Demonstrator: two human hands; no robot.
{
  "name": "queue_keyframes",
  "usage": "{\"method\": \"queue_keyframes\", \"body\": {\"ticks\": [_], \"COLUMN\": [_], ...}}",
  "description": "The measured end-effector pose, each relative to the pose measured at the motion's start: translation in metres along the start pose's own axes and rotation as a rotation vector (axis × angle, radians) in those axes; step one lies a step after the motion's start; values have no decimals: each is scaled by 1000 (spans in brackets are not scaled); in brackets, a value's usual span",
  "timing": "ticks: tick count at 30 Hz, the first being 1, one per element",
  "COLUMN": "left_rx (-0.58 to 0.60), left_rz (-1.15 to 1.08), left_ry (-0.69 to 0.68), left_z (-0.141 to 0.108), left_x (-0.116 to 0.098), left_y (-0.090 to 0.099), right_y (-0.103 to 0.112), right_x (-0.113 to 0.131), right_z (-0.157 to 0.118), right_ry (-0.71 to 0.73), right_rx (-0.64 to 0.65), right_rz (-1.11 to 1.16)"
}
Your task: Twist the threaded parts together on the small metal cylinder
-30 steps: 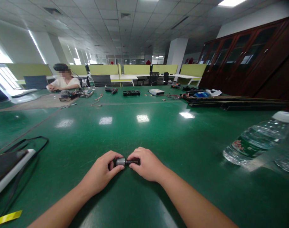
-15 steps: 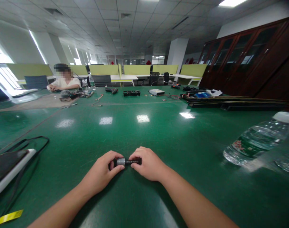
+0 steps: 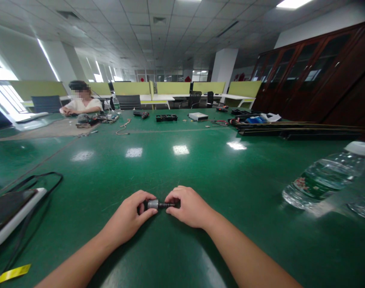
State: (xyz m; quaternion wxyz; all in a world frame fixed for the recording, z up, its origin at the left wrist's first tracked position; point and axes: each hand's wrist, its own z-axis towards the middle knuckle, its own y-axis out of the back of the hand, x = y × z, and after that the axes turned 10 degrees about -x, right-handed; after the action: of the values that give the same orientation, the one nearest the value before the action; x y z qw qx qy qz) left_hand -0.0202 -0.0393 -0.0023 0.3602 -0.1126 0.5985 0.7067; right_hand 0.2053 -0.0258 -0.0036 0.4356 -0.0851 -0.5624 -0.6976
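Right hand edged rightward, pinching black rod; left hand held grey cylinder, lower centre; more rod showed.

A silver metal cylinder is at the left hand, a dark ridged rod running from it rightward to the right hand. On the glossy green worktop, a white-edged flat device lies left, a clear plastic bottle right; behind, a black rectangular frame lies left of a flat pale box.
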Motion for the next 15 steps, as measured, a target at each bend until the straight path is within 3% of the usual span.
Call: {"method": "queue_keyframes", "body": {"ticks": [15], "left_rx": [0], "left_rz": [4], "left_ry": [-5], "left_z": [1], "left_x": [0], "left_y": [1], "right_y": [9], "right_x": [-7], "right_z": [-2], "right_ry": [-44], "right_rx": [2], "right_rz": [-55]}}
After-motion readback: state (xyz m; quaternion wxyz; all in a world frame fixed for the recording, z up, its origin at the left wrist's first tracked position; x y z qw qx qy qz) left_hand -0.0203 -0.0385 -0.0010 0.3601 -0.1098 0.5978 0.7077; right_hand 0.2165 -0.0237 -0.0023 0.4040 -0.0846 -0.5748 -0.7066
